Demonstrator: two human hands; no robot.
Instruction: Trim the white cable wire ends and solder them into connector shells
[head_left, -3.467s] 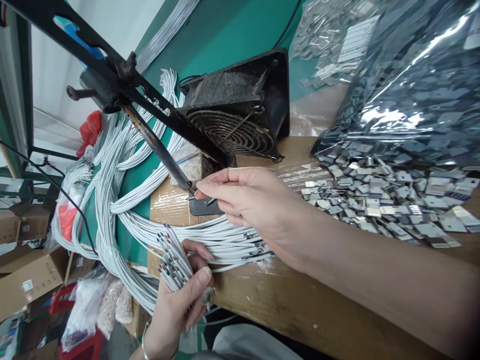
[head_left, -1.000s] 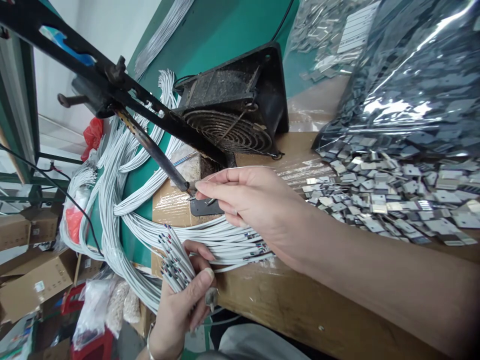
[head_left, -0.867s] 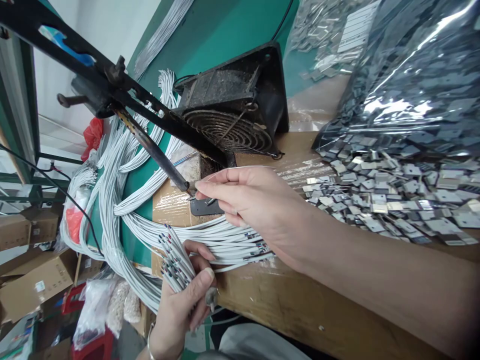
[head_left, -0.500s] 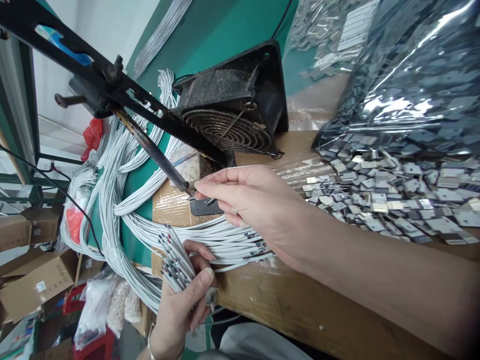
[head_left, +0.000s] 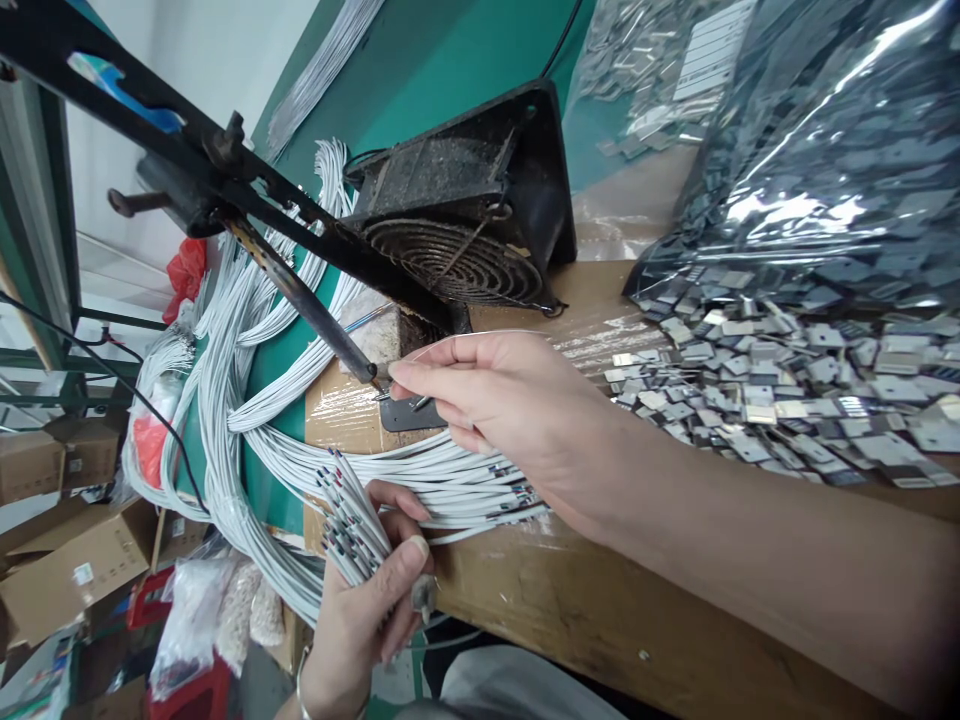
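Note:
My left hand (head_left: 379,590), low in the middle, is closed around a bundle of white cables (head_left: 349,525) whose ends show small coloured wire tips. A greyish lump (head_left: 424,597) sits at its fingers. My right hand (head_left: 502,385) is pinched at the tip of a soldering iron (head_left: 307,300) clamped on a black stand (head_left: 330,235). A thin wire (head_left: 487,332), looking like solder wire, runs from the pinched fingertips over the back of this hand. Some small grey part shows at the fingertips, too small to name.
Behind the iron stands a dirty black fan (head_left: 457,210). Long white cable bundles (head_left: 225,420) curve across the left of the bench. Loose metal plates (head_left: 787,390) lie at right, below a shiny plastic bag (head_left: 840,160). Cardboard boxes (head_left: 82,570) stand at lower left.

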